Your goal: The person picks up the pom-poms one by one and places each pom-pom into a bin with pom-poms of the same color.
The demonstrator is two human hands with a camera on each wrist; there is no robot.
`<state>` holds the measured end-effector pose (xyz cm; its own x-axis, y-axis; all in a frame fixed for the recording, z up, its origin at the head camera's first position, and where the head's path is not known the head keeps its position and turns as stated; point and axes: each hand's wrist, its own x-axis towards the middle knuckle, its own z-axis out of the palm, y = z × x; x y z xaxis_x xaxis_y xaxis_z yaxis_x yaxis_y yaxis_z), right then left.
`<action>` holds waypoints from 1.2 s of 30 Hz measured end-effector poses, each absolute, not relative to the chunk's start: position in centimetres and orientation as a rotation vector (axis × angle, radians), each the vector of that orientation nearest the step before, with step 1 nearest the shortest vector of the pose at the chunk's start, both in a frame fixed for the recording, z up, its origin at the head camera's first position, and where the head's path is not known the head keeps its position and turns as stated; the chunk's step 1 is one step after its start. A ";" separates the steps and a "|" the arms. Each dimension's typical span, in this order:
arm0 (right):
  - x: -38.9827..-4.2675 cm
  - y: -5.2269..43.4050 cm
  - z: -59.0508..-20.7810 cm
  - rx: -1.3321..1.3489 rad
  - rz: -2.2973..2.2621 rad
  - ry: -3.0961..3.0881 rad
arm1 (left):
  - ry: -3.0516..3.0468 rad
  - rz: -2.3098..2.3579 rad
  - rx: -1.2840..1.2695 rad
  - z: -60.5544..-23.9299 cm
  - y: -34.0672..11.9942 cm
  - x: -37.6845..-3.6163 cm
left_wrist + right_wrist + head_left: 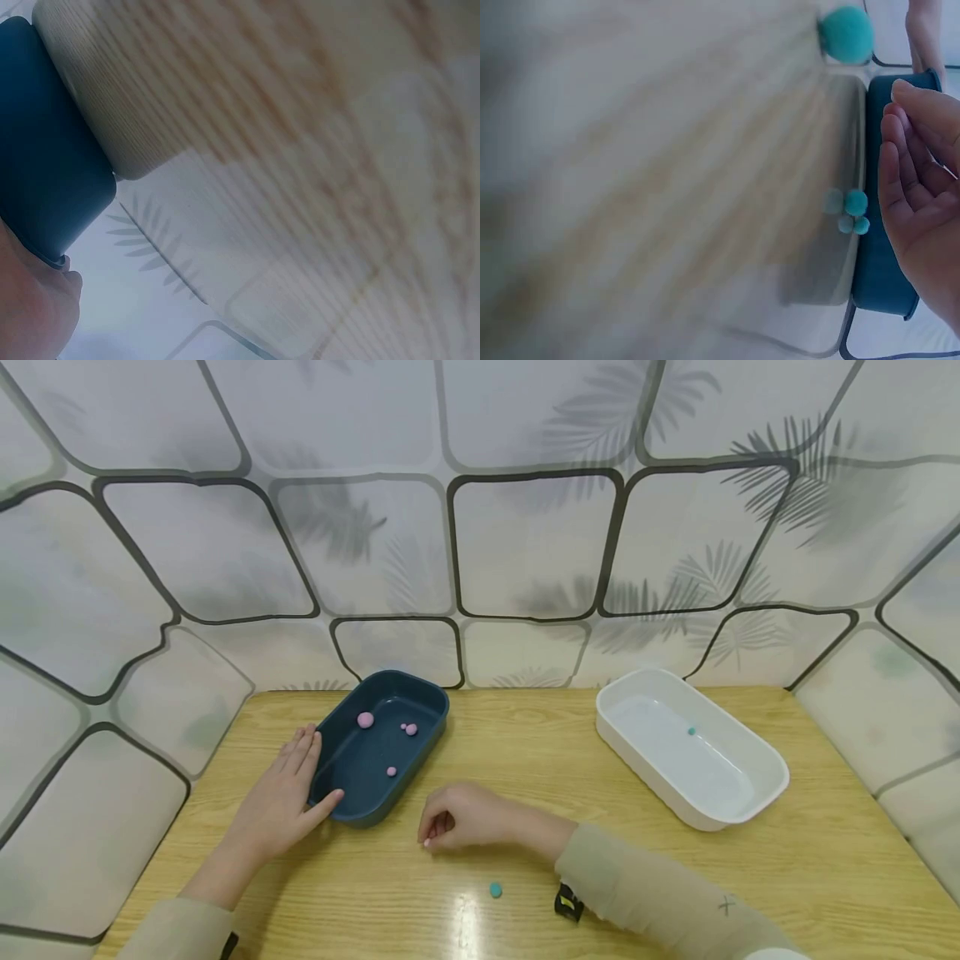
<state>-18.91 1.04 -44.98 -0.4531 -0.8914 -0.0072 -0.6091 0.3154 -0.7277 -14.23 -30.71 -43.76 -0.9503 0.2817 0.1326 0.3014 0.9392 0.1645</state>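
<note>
My left hand [277, 806] rests against the near-left rim of a dark blue tray [352, 817], fingers straight along its side and thumb over the edge. Inside the tray lie several pink balls [365, 720] of different sizes. Right of the tray, low over the table, my right hand [468, 814] has curled fingers, with a tiny pale pink ball [427, 842] pinched at the tips of thumb and forefinger. A teal ball [496, 890] lies on the table near the right wrist. Two smaller teal balls [856, 202] show in the right wrist view, hidden from the head view.
A white tray [617, 747] stands at the right with one small teal ball [692, 732] in it. The wooden table [525, 735] meets a patterned backdrop [525, 547] behind both trays. A black strap piece [568, 903] hangs at my right wrist.
</note>
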 end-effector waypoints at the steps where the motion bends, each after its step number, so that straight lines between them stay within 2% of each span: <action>1: -19.0 1.0 -44.8 -1.321 -0.946 2.179 | -2.988 -0.279 -0.452 -43.7 -30.7 -14.2; 36: -26.4 -1.2 -40.5 -1.156 -1.289 2.320 | -2.983 -0.277 -0.456 -43.8 -30.8 -14.3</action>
<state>-26.42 -1.25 -40.50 -0.6557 -0.7391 0.1542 -0.5212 0.2953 -0.8007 -14.34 -30.79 -43.85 -0.9486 0.2855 0.1368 0.3058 0.9381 0.1626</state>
